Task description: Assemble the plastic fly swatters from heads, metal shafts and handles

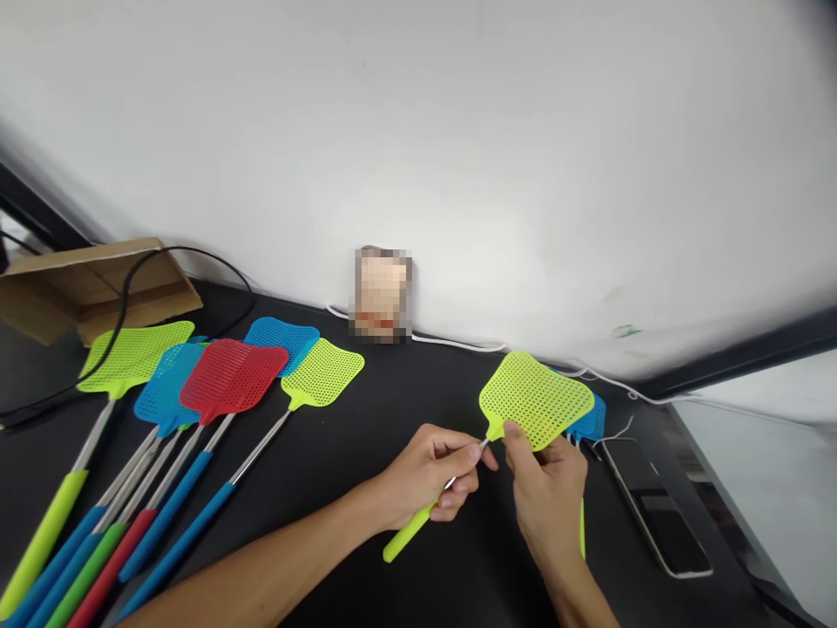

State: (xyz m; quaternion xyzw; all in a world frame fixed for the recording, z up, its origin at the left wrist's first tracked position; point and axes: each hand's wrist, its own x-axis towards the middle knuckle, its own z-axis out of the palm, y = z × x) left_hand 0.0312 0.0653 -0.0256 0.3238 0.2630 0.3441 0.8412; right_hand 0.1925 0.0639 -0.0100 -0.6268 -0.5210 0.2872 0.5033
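So picture a clock laid over the view: the matte black tabletop (411, 392) fills the lower half, and a plain off-white wall (418, 131) takes up everything around 12, with a small green mark (628, 331) low on it toward 3. The lime-green plastic fly swatter with a perforated head and metal rod (537, 399) is held up over the table, head at 4, handle pointing toward 6. The left hand (435, 480), at 6, has its thumb and fingers pinching the rod, and the right hand (547, 488), at 5, has thumb and fingers pinching the head's lower edge by the neck. Behind that hand, a blue perforated plastic swatter head (592, 419) pokes out at 4, with a black-screened phone with a pale rim (657, 506) lying just beside it. Over at 8 there's a fanned-out bunch of red, blue and lime-green swatters (235, 375) on the table, and at 9 an open brown cardboard box (147, 270) with a thin black cable (123, 305) looping in front. A thin white cable (458, 344) runs along the wall's foot, past a pixelated upright object (383, 296) just left of centre, can't tell what that is
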